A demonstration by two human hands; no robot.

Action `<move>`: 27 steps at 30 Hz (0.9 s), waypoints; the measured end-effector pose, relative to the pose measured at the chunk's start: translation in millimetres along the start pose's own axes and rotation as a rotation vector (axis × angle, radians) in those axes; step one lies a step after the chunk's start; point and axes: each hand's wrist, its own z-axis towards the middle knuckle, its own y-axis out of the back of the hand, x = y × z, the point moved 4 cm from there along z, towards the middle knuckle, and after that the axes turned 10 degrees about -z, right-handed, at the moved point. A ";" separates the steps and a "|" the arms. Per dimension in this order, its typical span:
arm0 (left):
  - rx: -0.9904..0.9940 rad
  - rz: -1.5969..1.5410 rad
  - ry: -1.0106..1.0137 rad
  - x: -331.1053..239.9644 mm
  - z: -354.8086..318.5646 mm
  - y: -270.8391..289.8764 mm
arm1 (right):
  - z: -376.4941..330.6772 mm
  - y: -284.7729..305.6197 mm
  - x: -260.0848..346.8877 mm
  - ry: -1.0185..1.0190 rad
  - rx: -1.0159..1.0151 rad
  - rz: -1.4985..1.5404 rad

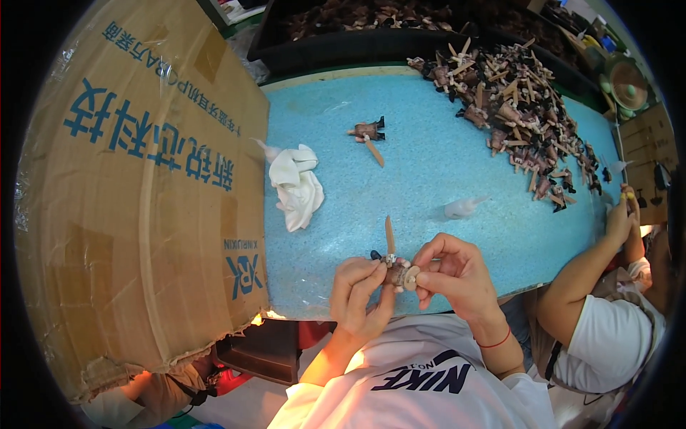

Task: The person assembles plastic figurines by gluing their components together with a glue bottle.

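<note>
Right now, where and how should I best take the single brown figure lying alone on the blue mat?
Probably grip the brown figure by its thick dark body, from above. Its thin tan stick points toward you and looks weak. The blue mat around it is open.

Premises: a small assembly workshop for toy figures. Evidence: a long worktable topped with speckled light-blue foam [443,164]; a large heap of small brown plastic figure parts with tan sticks [514,114] on its far right; dark trays [343,43] of similar pieces behind the table; a big taped brown cardboard carton [136,193] standing at the left; a second worker's arm [586,272] at the same table, on the right.
</note>
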 end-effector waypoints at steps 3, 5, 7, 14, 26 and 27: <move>0.021 0.114 -0.092 -6.3 5.7 1.2 | 2.1 1.0 0.6 -0.034 0.017 0.033; 0.014 0.113 -0.092 -5.2 4.8 2.0 | 3.5 -0.4 2.0 -0.055 0.036 0.044; 0.005 0.114 -0.094 -3.3 5.1 2.8 | 5.1 -2.0 4.4 -0.035 0.031 0.021; 0.007 0.066 -0.107 -1.9 7.7 2.2 | 2.4 -2.0 3.2 -0.028 -0.009 -0.003; -0.005 0.018 -0.137 -2.7 11.4 -2.1 | -3.7 -5.7 9.6 0.054 -0.054 -0.065; -0.014 0.021 -0.154 -2.4 11.0 -3.0 | -1.4 -3.1 5.7 0.018 -0.048 -0.039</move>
